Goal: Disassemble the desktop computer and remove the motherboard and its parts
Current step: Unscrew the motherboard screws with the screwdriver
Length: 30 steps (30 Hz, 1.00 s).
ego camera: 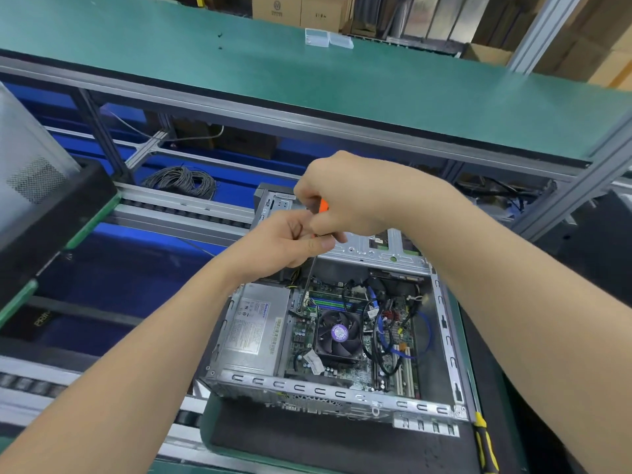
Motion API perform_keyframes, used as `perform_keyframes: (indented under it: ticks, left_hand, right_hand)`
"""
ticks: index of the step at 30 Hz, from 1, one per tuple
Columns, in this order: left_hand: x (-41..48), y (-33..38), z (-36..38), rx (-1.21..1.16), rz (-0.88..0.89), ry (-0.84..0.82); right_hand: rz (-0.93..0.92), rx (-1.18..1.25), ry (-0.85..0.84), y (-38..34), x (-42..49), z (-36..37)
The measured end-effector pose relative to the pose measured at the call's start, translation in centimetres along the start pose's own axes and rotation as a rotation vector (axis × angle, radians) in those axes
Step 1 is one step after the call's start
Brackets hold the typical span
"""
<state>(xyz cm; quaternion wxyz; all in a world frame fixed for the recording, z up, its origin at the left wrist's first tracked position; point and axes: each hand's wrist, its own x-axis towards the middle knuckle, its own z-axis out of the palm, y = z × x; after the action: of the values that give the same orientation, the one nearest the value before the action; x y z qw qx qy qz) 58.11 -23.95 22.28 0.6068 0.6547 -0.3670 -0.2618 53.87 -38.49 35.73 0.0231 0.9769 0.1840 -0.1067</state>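
Hands, left [280,242] and right [345,196], tight around orange screwdriver [323,204] over case [342,393]; cables [373,301] across motherboard [301,336]; yellow screwdriver [484,443] alongside.

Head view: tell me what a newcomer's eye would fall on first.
The left hand and right hand grip an orange screwdriver at centre, its shaft running down into the open case below. Inside, the black fan with a purple label sits mid-board, with the grey power supply to its left.
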Motion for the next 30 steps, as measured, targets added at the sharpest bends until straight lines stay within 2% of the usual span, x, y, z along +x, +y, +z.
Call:
perform_keyframes:
  ticks: [4,11,13,16,17,19,21,30]
  left_hand:
    - [0.2,0.2,0.4,-0.015,-0.033,-0.046]
    - [0.1,-0.4,0.8,-0.045,-0.059,0.045]
    - [-0.1,-0.4,0.9,-0.034,-0.041,0.087]
    - [-0.4,-0.5,1.1,-0.022,-0.003,0.143]
    - [-0.5,-0.6,1.1,-0.034,0.004,0.147]
    - [-0.6,-0.7,0.9,-0.004,0.009,0.151]
    - [-0.7,-0.6,0.6,0.024,0.003,0.161]
    - [-0.1,-0.5,-0.2,-0.008,-0.06,0.143]
  right_hand:
    - [-0.091,-0.009,-0.084,0.7,-0.2,-0.4]
    - [-0.19,-0.057,-0.056,0.1,0.1,-0.9]
    - [-0.121,-0.086,-0.009,-0.1,0.0,-0.8]
    - [0.216,-0.13,0.186,-1.5,0.2,-0.2]
    - [0.315,-0.095,0.208,-2.1,0.3,0.0]
    - [0.38,0.034,0.175,-2.7,1.1,0.5]
    - [0.324,0.063,0.144,-2.5,1.6,0.5]
    - [-0.061,-0.106,-0.069,-0.4,0.6,-1.5]
